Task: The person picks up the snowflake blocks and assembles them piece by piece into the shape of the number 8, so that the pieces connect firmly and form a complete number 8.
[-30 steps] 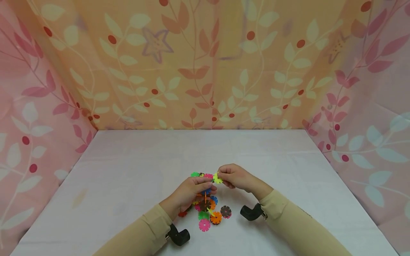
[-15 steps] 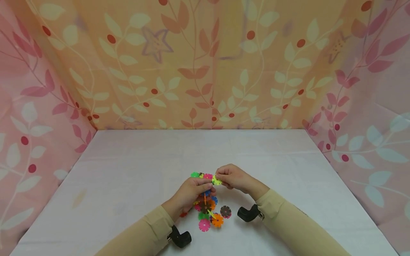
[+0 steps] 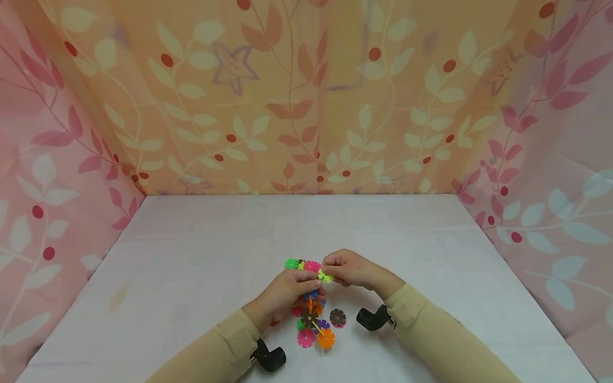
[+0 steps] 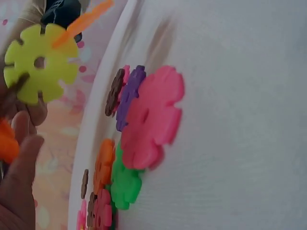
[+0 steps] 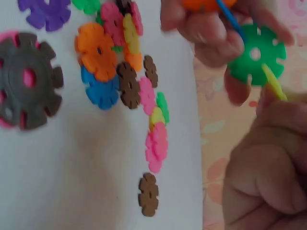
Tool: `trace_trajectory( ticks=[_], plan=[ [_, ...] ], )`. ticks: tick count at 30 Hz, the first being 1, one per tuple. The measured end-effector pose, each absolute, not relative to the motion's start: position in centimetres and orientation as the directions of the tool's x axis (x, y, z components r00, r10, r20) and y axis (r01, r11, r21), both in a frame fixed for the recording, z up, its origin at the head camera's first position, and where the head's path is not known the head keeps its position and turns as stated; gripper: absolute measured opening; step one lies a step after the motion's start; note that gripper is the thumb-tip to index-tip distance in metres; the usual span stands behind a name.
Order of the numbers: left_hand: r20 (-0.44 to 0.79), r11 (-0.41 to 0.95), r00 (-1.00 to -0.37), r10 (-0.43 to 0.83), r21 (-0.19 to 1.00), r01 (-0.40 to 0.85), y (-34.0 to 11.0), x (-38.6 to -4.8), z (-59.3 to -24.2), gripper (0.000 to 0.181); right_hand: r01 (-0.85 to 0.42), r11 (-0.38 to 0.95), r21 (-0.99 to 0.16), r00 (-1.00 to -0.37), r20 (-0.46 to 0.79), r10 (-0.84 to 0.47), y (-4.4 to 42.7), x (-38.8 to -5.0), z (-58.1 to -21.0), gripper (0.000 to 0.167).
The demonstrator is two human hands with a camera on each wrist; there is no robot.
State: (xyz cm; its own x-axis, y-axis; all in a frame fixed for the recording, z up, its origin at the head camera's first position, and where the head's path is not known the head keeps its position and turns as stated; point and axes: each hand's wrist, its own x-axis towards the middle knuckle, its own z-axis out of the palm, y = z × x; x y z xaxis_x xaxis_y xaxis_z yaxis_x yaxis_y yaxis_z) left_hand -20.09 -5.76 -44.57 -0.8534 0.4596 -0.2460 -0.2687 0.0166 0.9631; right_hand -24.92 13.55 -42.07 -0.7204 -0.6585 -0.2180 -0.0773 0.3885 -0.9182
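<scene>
My left hand [image 3: 282, 297] holds a green notched disc [image 5: 256, 62] with a blue disc [image 5: 231, 20] joined edge-on to it. Between the thumb and fingers of my right hand [image 3: 356, 272] is a yellow disc [image 3: 325, 275], whose edge meets the green one in the right wrist view; how deep it sits in the slot I cannot tell. Below my left hand, a brown disc [image 3: 309, 319], a thin yellow one [image 3: 318, 328] and an orange one [image 3: 326, 339] hang in a chain. The left wrist view has a yellow disc [image 4: 41, 62] with an orange piece [image 4: 82, 24] across its edge.
Loose discs lie on the white table [image 3: 191, 255] under and behind my left hand: a pink one [image 3: 306, 338], a brown one [image 3: 337, 318], a purple one [image 5: 47, 13] and several others. Patterned cloth [image 3: 297, 96] rises beyond the table. Black wrist mounts [image 3: 372, 319] hang from both sleeves.
Both hands have come slightly lower, and my right hand has shifted a little left. The orange disc at the chain's end has moved down, uncovering a purple disc.
</scene>
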Motion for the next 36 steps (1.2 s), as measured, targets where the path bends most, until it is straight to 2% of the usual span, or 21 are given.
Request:
trace_trajectory(
  ticks=[3, 8, 14, 21, 23, 26, 30, 32, 36],
  plan=[
    [-0.273, 0.007, -0.833, 0.482, 0.952, -0.307, -5.7, -20.1, -44.6, 0.043, -0.094, 0.396, -0.913, -0.693, -0.225, -0.685, 13.6, -24.9, -42.0, 0.028],
    [-0.305, -0.016, -0.838, 0.454, 0.937, -0.349, -5.5, -20.3, -45.0, 0.049, -0.088, 0.394, -0.915, -0.671, -0.237, -0.702, 13.4, -25.0, -42.3, 0.035],
    [-0.296, -0.024, -0.833, 0.467, 0.938, -0.346, -5.6, -20.4, -45.0, 0.046, -0.101, 0.421, -0.902, -0.705, -0.234, -0.670, 13.3, -24.8, -42.0, 0.037],
    [-0.305, -0.035, -0.834, 0.460, 0.932, -0.360, -5.7, -20.4, -45.2, 0.042, -0.139, 0.466, -0.874, -0.755, -0.211, -0.621, 13.4, -25.3, -41.7, 0.029],
    [-0.311, -0.045, -0.832, 0.459, 0.927, -0.371, -5.7, -20.4, -45.2, 0.042, -0.184, 0.528, -0.829, -0.791, -0.194, -0.580, 13.6, -25.8, -41.9, 0.023],
    [-0.322, -0.066, -0.832, 0.452, 0.918, -0.391, -5.8, -20.4, -45.2, 0.040, -0.290, 0.670, -0.684, -0.839, -0.155, -0.521, 14.0, -26.6, -42.6, 0.009],
    [-0.332, -0.089, -0.835, 0.439, 0.908, -0.409, -5.9, -20.5, -45.2, 0.036, -0.350, 0.802, -0.484, -0.865, -0.162, -0.475, 14.3, -27.6, -44.3, 0.022],
    [-0.330, -0.095, -0.837, 0.436, 0.908, -0.408, -6.0, -20.5, -45.2, 0.035, -0.358, 0.822, -0.443, -0.866, -0.172, -0.470, 14.3, -27.9, -45.1, 0.026],
    [-0.323, -0.097, -0.839, 0.438, 0.911, -0.401, -6.1, -20.6, -45.1, 0.035, -0.381, 0.803, -0.458, -0.856, -0.154, -0.494, 14.0, -28.0, -45.7, 0.025]
  ],
)
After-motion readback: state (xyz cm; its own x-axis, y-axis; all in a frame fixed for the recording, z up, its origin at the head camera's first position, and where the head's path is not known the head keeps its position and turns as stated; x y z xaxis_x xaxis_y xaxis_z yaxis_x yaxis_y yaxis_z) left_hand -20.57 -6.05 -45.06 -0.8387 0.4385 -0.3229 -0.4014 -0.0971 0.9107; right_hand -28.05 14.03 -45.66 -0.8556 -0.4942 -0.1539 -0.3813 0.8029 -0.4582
